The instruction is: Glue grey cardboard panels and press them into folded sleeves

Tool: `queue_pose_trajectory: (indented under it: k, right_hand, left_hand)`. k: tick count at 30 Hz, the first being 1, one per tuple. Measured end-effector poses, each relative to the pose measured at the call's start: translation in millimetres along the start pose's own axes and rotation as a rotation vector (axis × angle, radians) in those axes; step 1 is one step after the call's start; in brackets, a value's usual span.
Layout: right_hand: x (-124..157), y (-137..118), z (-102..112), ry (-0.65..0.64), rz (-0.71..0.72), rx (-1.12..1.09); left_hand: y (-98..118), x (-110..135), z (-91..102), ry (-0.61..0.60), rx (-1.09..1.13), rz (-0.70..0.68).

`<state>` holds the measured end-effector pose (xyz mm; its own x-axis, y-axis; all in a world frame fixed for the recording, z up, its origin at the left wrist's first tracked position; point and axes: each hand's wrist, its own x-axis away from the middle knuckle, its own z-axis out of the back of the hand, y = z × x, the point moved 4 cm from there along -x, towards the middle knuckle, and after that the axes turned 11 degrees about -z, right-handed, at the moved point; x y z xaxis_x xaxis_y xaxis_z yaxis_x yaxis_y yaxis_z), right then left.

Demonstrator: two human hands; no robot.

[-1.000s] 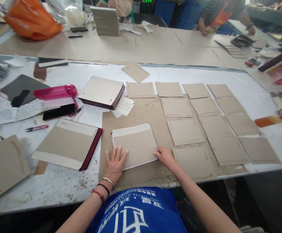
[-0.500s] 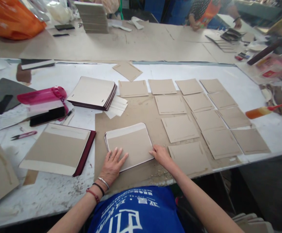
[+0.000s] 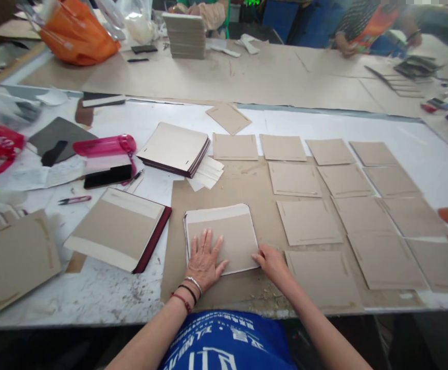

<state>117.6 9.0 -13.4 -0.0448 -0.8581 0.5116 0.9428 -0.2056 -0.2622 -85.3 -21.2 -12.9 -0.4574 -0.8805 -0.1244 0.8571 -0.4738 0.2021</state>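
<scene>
In the head view a beige board panel (image 3: 229,231) with pale strips along its edges lies on the brown sheet before me, layered at its left side. My left hand (image 3: 204,262) lies flat on its lower left part, fingers spread. At the lower right corner, my right hand (image 3: 272,263) has its fingers curled and pinches the panel's edge. To the left rests a similar, larger panel (image 3: 111,231) with a dark red edge. Behind it is a stack of cream boards with maroon edges (image 3: 177,146), beside some white paper strips (image 3: 209,172).
Several beige cards (image 3: 308,222) with brown glue-like lines lie in rows on the right. Leftward are a black phone (image 3: 108,176), pink thread snips (image 3: 75,200), a pink case (image 3: 106,145) and a tilted board (image 3: 19,262). Another person's hand (image 3: 347,47) is across the table.
The camera view has turned left, shifting everything rightward. My left hand has slid farther up onto the panel. My right hand stays at the panel's lower right corner.
</scene>
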Motion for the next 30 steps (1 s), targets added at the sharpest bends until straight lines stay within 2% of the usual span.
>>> queue_pose_trajectory:
  k: [3, 7, 9, 11, 12, 14, 17, 20, 26, 28, 30]
  right_hand:
    - [-1, 0, 3, -0.020, 0.014, 0.060]
    - [4, -7, 23, -0.008, -0.059, 0.263]
    - [5, -19, 34, 0.104, -0.064, 0.327]
    - [2, -37, 39, 0.273, 0.065, 0.299]
    - [0, -47, 37, 0.344, 0.167, 0.270]
    - [-7, -63, 24, 0.408, 0.369, 0.223]
    - [-20, -73, -2, 0.385, 0.526, 0.194]
    - [-27, -72, -17, 0.362, 0.540, 0.175]
    - [-30, -71, -16, 0.383, 0.552, 0.144]
    - [-30, -69, -15, 0.418, 0.564, 0.129]
    - [-29, -60, -13, 0.506, 0.485, 0.099]
  left_hand:
    - [-2, -1, -1.8, -0.058, -0.003, 0.042]
    - [-3, 0, -4.8, -0.053, 0.005, 0.047]
    - [-3, 0, -5.9, -0.038, 0.012, 0.039]
    - [-3, 0, -6.7, -0.026, 0.010, 0.030]
    - [-3, 0, -7.0, -0.024, 0.003, 0.024]
    - [-3, 0, -7.4, -0.024, -0.014, 0.013]
    - [-4, 0, -8.3, -0.033, -0.040, 0.007]
    - [-5, -1, -9.7, -0.041, -0.054, 0.015]
    - [-5, -3, -12.9, -0.049, -0.073, 0.002]
    - [-4, -3, -11.0, -0.032, -0.068, -0.004]
    - [-4, -1, -6.6, 0.010, -0.040, 0.022]
